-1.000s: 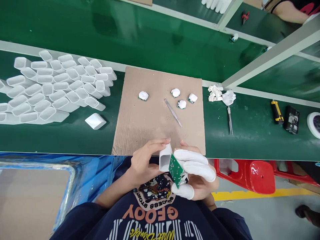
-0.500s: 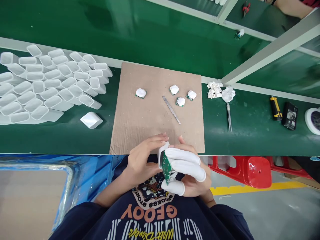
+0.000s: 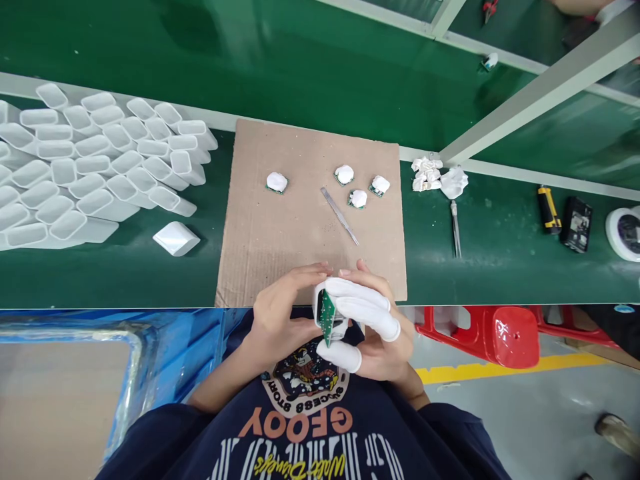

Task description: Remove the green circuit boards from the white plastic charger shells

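My left hand [image 3: 281, 310] is closed round a white plastic housing [image 3: 317, 301], whose dark open end faces right. Held in my right hand [image 3: 377, 327] is a green circuit board [image 3: 327, 317], right at that opening. White finger cots cover the thumb and two fingers of this hand. How far the board's edge sits inside the housing cannot be made out. Beyond my hands, tweezers [image 3: 340, 216] lie on a cardboard sheet [image 3: 280, 247], with several small boards carrying white tops [image 3: 357, 199] around them.
Many white open-ended housings [image 3: 95, 167] stand at the left, and one housing [image 3: 176, 239] lies on its side near them. White finger cots [image 3: 427, 175], a second pair of tweezers [image 3: 455, 230], a yellow-black tool [image 3: 549, 210] and a black box [image 3: 577, 225] are on the right. A red stool [image 3: 515, 337] stands below.
The board has turned more edge-on and lies closer against the housing's opening. Both hands have shifted slightly up and left in view, and the whole scene has moved a little too.
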The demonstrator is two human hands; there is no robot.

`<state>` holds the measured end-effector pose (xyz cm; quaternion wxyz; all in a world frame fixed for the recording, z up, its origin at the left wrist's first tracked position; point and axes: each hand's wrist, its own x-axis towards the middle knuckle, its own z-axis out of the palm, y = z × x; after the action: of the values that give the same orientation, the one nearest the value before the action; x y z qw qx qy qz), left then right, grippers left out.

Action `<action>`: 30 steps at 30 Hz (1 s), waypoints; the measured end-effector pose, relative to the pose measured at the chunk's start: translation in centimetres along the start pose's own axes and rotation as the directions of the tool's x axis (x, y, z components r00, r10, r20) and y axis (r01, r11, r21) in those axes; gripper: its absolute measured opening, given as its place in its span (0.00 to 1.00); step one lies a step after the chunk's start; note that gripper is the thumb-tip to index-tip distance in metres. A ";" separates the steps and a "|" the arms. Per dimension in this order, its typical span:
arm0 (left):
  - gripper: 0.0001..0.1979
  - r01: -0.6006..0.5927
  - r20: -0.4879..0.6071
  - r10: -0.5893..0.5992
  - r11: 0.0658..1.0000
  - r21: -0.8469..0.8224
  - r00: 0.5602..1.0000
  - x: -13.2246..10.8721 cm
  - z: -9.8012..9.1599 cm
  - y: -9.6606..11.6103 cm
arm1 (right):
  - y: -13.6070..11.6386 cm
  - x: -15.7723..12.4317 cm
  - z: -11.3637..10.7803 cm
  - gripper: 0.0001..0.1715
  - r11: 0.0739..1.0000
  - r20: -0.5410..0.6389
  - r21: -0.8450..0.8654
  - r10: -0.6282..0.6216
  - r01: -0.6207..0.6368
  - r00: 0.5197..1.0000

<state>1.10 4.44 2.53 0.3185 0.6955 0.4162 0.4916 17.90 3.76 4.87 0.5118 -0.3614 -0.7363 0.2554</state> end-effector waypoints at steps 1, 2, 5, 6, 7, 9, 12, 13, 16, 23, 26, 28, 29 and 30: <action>0.24 0.002 -0.010 -0.002 1.000 0.004 1.000 0.0 0.0 0.0 | 0.0 0.0 0.1 0.43 1.000 -0.005 0.008 0.012 -0.012 1.000; 0.24 0.005 -0.014 -0.005 1.000 0.004 1.000 0.0 0.1 0.0 | -0.1 0.1 0.1 0.42 1.000 -0.005 0.016 0.020 -0.020 1.000; 0.26 0.021 -0.008 -0.021 1.000 -0.019 1.000 -0.1 0.1 -0.1 | -0.3 0.4 0.1 0.41 1.000 0.004 0.021 0.010 -0.010 1.000; 0.27 0.028 -0.003 -0.028 0.999 -0.032 1.000 -0.2 0.1 -0.2 | -0.4 0.4 0.1 0.40 1.000 0.004 0.018 0.003 -0.003 1.000; 0.27 0.036 0.003 -0.036 0.998 -0.045 0.999 -0.2 0.1 -0.2 | -0.5 0.5 0.1 0.39 1.000 0.001 0.018 -0.002 0.002 1.000; 0.28 0.050 0.015 -0.049 0.996 -0.069 0.999 -0.3 0.1 -0.4 | -0.5 0.5 0.0 0.37 1.000 -0.012 0.020 -0.007 0.007 1.000; 0.28 0.063 0.034 -0.060 0.994 -0.088 0.998 -0.4 0.1 -0.5 | -0.4 0.5 -0.1 0.35 1.000 -0.018 0.016 -0.017 0.017 1.000; 0.28 0.063 0.034 -0.060 0.994 -0.087 0.998 -0.5 0.2 -0.5 | -0.3 0.4 -0.1 0.34 1.000 -0.017 0.012 -0.019 0.019 1.000; 0.27 0.057 0.035 -0.054 0.995 -0.081 0.998 -0.5 0.3 -0.5 | -0.2 0.3 -0.1 0.33 1.000 -0.009 0.006 -0.021 0.021 1.000; 0.27 0.034 0.030 -0.032 0.998 -0.056 0.999 -0.2 0.3 -0.1 | -0.2 0.2 -0.1 0.30 1.000 -0.002 -0.005 -0.025 0.025 1.000; 0.26 0.013 0.027 -0.012 0.999 -0.030 1.000 -0.1 0.3 -0.2 | -0.2 0.1 -0.1 0.29 0.998 0.025 -0.049 -0.025 0.027 0.999; 0.26 -0.027 0.007 0.027 1.000 -0.007 1.000 0.0 0.3 -0.3 | -0.1 0.0 -0.3 0.31 0.990 0.055 -0.133 -0.029 0.036 0.998; 0.26 -0.047 0.000 0.047 0.999 0.003 0.999 0.1 0.3 -0.4 | 0.0 -0.2 -0.4 0.31 0.984 0.068 -0.172 -0.036 0.047 0.997; 0.26 -0.061 -0.001 0.061 0.998 0.014 0.998 0.1 0.3 -0.5 | 0.1 -0.3 -0.5 0.31 0.977 0.075 -0.205 -0.046 0.060 0.996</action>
<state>1.27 4.77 2.09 0.2982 0.7096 0.3983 0.4989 18.48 3.59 4.77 0.4521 -0.3837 -0.7857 0.1762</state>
